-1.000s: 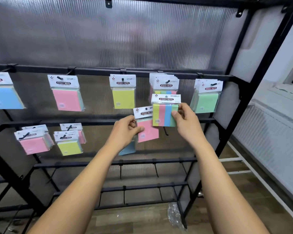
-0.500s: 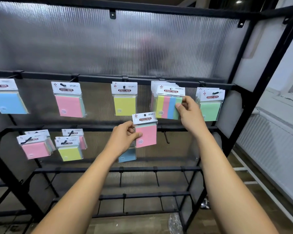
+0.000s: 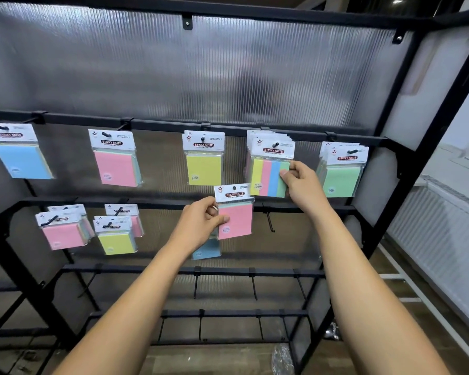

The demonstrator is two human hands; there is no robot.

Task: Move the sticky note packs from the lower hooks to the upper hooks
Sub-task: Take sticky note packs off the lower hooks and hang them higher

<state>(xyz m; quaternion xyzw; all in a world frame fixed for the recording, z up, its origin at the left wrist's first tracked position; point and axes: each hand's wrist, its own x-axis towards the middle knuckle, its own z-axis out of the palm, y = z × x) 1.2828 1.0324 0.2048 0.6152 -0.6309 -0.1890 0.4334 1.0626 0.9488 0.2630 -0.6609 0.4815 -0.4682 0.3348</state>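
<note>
pinching the striped pack (image 3: 268, 177) by its right edge, my right hand (image 3: 303, 185) holds it hung on an upper hook (image 3: 275, 144). my left hand (image 3: 201, 223) grips a pink pack (image 3: 236, 217), off any hook, before the lower rail (image 3: 309, 209).

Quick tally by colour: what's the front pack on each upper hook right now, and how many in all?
blue pack: 1
upper pink pack: 1
yellow pack: 1
striped pack: 1, pinched by the right hand
green pack: 1
Total: 5
Not counted: the held pink pack in the left hand, off the hooks.
</note>
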